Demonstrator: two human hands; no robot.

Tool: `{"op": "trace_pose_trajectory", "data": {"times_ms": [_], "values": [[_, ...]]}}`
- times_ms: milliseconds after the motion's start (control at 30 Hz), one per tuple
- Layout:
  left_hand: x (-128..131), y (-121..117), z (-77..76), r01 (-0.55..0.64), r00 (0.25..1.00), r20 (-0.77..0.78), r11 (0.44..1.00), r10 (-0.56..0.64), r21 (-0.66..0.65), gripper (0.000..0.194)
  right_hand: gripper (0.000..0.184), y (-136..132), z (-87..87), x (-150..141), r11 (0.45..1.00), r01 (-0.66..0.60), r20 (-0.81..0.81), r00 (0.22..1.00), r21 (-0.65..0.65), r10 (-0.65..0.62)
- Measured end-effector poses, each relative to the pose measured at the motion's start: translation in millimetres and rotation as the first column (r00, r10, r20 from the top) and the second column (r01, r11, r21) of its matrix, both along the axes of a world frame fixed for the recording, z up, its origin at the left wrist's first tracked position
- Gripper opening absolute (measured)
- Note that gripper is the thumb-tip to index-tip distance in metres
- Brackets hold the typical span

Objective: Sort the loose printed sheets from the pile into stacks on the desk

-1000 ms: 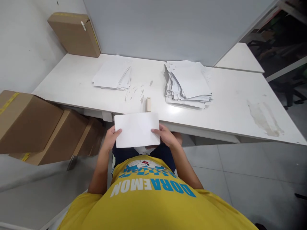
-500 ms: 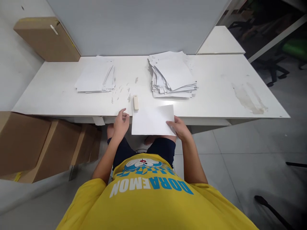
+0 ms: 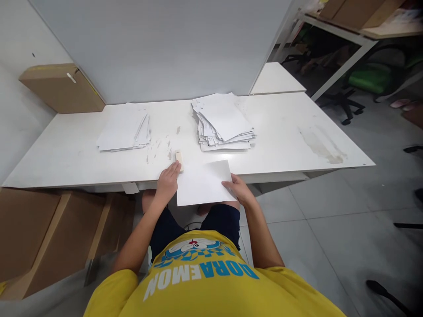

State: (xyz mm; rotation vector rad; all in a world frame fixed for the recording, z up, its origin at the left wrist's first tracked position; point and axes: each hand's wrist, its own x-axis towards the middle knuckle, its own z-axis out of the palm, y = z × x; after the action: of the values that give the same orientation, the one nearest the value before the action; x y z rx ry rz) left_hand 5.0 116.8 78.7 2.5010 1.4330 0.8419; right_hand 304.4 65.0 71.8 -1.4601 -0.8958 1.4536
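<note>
White paper sheets (image 3: 203, 185) lie across the table's front edge and overhang toward my lap. My right hand (image 3: 239, 189) pinches their right side, thumb on top and fingers underneath. At the sheets' upper left corner sits a small cream stapler (image 3: 179, 156). My left hand (image 3: 168, 181) is closed at its near end, fingers together and tips pressed on it; the thumb is hidden. How many sheets are in my grip cannot be made out.
A tall, uneven paper pile (image 3: 224, 121) stands behind the sheets; a lower pile (image 3: 122, 130) lies at the left. Cardboard boxes (image 3: 62, 88) stand on the table's back left and below its left side. A grey panel (image 3: 158, 48) rises along the back.
My left hand has moved forward from beside the sheets onto the stapler. My right hand keeps its pinch on the paper. The camera view has tilted and shifted.
</note>
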Motion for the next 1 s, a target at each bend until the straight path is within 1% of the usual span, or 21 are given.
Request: {"op": "trace_pose_trajectory", "data": {"times_ms": [100,200,333,467,533,600,633,667,700,733,767,800,833,867,900,933,967,1000], "values": [[-3,0,-0.3,0.037,0.999,0.009,0.999,-0.037,-0.010,0.054,0.050,-1,5.0,1,1.000,-0.020,-0.021,1.000,0.021,0.021],[-4,0,-0.4,0.038,0.999,0.009,0.999,-0.038,-0.023,0.052,0.050,-2,9.8,4,0.999,-0.030,-0.016,0.999,0.037,0.031],[-6,1,0.7,0.053,0.998,0.028,0.997,-0.052,-0.050,0.052,0.049,-1,12.1,2,0.997,-0.041,0.031,0.999,0.058,0.039],[-7,4,5.4,0.059,0.998,0.041,0.995,-0.056,-0.077,0.054,0.045,-5,13.6,-2,0.998,-0.032,0.097,0.995,0.061,0.026],[-8,6,8.5,0.051,0.998,0.044,0.995,-0.048,-0.090,0.055,0.042,-11,15.6,6,0.998,-0.011,0.124,0.992,0.067,0.003],[-8,8,12.7,0.048,0.998,0.043,0.994,-0.044,-0.095,0.056,0.040,-19,19.0,23,0.997,0.036,0.156,0.987,0.075,-0.048],[-9,9,16.0,0.056,0.998,0.037,0.994,-0.053,-0.092,0.056,0.039,-21,21.1,34,0.992,0.089,0.167,0.981,0.087,-0.102],[-9,11,20.4,0.067,0.998,0.024,0.994,-0.065,-0.085,0.055,0.040,-22,23.2,45,0.978,0.169,0.166,0.968,0.118,-0.187],[-8,13,26.1,0.077,0.997,0.006,0.994,-0.077,-0.076,0.053,0.042,-21,25.1,55,0.946,0.276,0.143,0.943,0.171,-0.301],[-6,16,33.1,0.089,0.996,-0.017,0.994,-0.090,-0.064,0.051,0.044,-16,26.5,63,0.888,0.394,0.093,0.901,0.237,-0.425],[-2,20,41.0,0.100,0.994,-0.047,0.993,-0.103,-0.054,0.050,0.046,-8,27.5,68,0.807,0.506,0.020,0.844,0.304,-0.537],[4,24,49.2,0.115,0.990,-0.078,0.992,-0.119,-0.050,0.051,0.048,3,28.1,69,0.721,0.592,-0.061,0.786,0.361,-0.615],[13,29,57.1,0.139,0.984,-0.105,0.989,-0.144,-0.057,0.053,0.049,18,28.3,67,0.650,0.643,-0.134,0.745,0.405,-0.654],[24,36,63.7,0.172,0.976,-0.124,0.982,-0.181,-0.077,0.056,0.051,35,28.6,63,0.603,0.668,-0.188,0.723,0.435,-0.665],[37,44,68.2,0.214,0.965,-0.133,0.970,-0.228,-0.112,0.059,0.052,54,29.0,56,0.580,0.673,-0.222,0.719,0.458,-0.659],[51,54,70.1,0.256,0.953,-0.126,0.953,-0.277,-0.160,0.063,0.054,74,29.7,49,0.569,0.671,-0.239,0.721,0.475,-0.651],[66,67,69.1,0.285,0.945,-0.102,0.936,-0.310,-0.207,0.066,0.056,93,30.8,42,0.557,0.676,-0.246,0.715,0.483,-0.655],[80,82,65.3,0.294,0.946,-0.065,0.925,-0.317,-0.240,0.071,0.057,111,32.1,36,0.556,0.678,-0.241,0.712,0.480,-0.660]]}}
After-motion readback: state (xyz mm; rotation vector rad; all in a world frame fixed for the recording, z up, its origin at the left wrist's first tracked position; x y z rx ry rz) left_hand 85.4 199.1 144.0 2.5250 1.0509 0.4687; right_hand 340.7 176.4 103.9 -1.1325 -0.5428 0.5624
